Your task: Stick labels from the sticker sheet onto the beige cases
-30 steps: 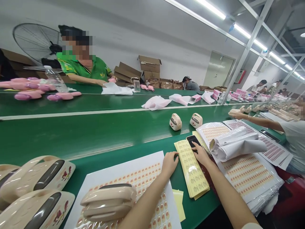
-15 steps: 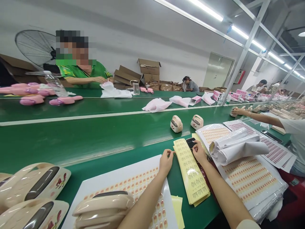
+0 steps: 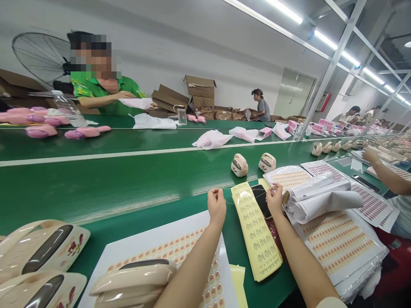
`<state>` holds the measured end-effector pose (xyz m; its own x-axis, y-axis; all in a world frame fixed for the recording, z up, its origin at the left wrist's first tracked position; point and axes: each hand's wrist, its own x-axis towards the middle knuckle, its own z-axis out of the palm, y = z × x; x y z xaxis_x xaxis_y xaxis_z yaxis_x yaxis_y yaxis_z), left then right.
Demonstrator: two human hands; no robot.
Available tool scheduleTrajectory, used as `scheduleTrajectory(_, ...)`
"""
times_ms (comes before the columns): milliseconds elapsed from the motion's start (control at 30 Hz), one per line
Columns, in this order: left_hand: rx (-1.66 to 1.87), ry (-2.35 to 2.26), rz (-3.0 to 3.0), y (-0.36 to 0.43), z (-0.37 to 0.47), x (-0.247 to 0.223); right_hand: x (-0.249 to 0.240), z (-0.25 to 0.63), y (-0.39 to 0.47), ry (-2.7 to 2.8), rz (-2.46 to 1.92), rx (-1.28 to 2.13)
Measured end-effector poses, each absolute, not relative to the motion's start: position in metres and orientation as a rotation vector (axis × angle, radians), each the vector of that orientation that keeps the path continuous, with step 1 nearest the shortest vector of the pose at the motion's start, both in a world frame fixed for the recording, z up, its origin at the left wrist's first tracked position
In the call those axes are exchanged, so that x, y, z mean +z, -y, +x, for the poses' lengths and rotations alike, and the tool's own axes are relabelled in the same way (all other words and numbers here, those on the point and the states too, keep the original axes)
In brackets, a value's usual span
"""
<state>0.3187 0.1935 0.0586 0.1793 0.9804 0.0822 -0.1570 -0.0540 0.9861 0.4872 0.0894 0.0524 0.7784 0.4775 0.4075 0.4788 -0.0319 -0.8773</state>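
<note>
A thin rubber band (image 3: 260,190) is stretched across the upper end of a yellow stack of printed label sheets (image 3: 255,231). My left hand (image 3: 217,207) pinches it on the left of the stack, and my right hand (image 3: 274,199) pinches its other side on the right. Whether the band passes beneath the stack is hidden. Partly under the stack's right edge lies a black phone-like object (image 3: 261,201). A white sticker sheet with small oval stickers (image 3: 189,244) lies under my left forearm, and a beige plastic appliance housing (image 3: 133,278) rests on that sheet.
More beige housings (image 3: 54,244) stand at lower left; two smaller-looking ones, including one housing (image 3: 239,165), stand on the green conveyor (image 3: 128,184). Sticker sheets (image 3: 340,244) and a rolled sheet (image 3: 324,199) lie right. Co-workers sit across and at right, including a green-shirted person (image 3: 105,96).
My hands have moved apart, stretching the band wider and a little higher. Across the belt, the person in green has lifted a white bag. The co-worker's arm at right has drawn back.
</note>
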Motion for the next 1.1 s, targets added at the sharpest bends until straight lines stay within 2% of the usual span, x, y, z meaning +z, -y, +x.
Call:
scheduleTrajectory(267, 1.007, -0.889, 1.387, -0.192, 0.325, 0.057, 0.049, 0.472, -0.107, 0.797, -1.718, 0.058)
scheduleTrajectory(567, 0.797, -0.865, 1.559, -0.176, 0.3, 0.035, 0.041, 0.476, -0.08, 0.94, -1.86, 0.01)
scheduleTrajectory(1100, 0.726, -0.851, 1.615, -0.156, 0.286, 0.042, 0.045, 0.468, -0.052, 1.02, -1.895, -0.027)
